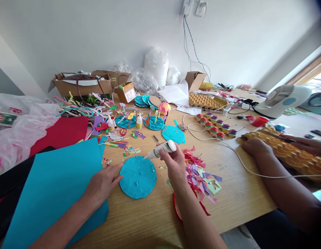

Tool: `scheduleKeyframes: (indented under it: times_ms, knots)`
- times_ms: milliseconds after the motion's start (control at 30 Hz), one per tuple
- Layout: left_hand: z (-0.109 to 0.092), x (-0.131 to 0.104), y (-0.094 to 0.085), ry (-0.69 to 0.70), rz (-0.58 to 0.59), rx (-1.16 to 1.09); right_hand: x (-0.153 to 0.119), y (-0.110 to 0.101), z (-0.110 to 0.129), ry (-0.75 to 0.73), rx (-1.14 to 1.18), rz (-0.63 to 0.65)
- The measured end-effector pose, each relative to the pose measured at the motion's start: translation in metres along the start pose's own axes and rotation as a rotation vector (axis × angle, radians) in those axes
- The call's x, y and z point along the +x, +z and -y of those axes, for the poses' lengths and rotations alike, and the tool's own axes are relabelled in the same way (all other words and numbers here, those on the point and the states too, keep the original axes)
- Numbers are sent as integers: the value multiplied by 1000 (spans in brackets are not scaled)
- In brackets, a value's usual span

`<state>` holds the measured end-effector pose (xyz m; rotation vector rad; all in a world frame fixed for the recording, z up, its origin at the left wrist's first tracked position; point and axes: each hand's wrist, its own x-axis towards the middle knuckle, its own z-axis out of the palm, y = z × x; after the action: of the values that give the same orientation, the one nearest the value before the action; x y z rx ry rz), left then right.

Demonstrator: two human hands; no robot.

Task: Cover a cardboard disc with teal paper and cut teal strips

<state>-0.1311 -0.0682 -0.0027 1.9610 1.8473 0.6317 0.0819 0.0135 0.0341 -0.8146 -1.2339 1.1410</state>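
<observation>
Right forearm [196, 214] nearest, bottle [155, 151] tipped over blue disc [137, 188]

The blue disc lies flat on the table [155, 221], just below mid-view, small raised bits on its top. At its one o'clock, the right hand [176, 160] grips the bottle, nozzle slanting toward eight o'clock at the rim; whether they touch I cannot tell. At nine, the left hand [101, 181] meets the rim, thumb and fingers partly bent; I cannot tell if it pinches.

Farther out, a blue sheet [61, 176] lies beneath the left forearm [67, 221] at nine o'clock, and paper scraps [198, 174] spread at three. Decorated discs [154, 124] stand at twelve, painted cups [213, 126] in rows at two. Near three, a co-worker's hand [256, 147] touches a yellow tray [297, 150]. Beyond sit a fan [282, 100] at two, boxes [82, 88] at eleven and a white bag [156, 65] at twelve.
</observation>
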Motion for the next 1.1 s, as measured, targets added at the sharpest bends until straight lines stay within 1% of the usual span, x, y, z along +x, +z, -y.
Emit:
scheduleKeyframes:
  times_ms: [67,167,267,333,467,667,933,1100]
  knots:
    - [-7,0,8,108,38,81,0,0,-4,1,2,8]
    - [-16,0,30,270,123,178,0,0,-9,12,-32,20]
    - [-15,0,51,376,180,265,-1,-1,-12,23,-65,18]
    - [-12,-1,58,414,191,314,-2,-1,-14,24,-76,18]
    - [-8,-2,59,441,192,382,-2,-1,-17,24,-79,34]
    - [-12,0,58,447,173,416,-3,-2,-23,18,-104,84]
    - [-13,0,52,472,126,386,-2,-3,-22,37,-33,-10]
    - [-10,-2,50,485,88,352,-1,-4,-22,52,17,-14]
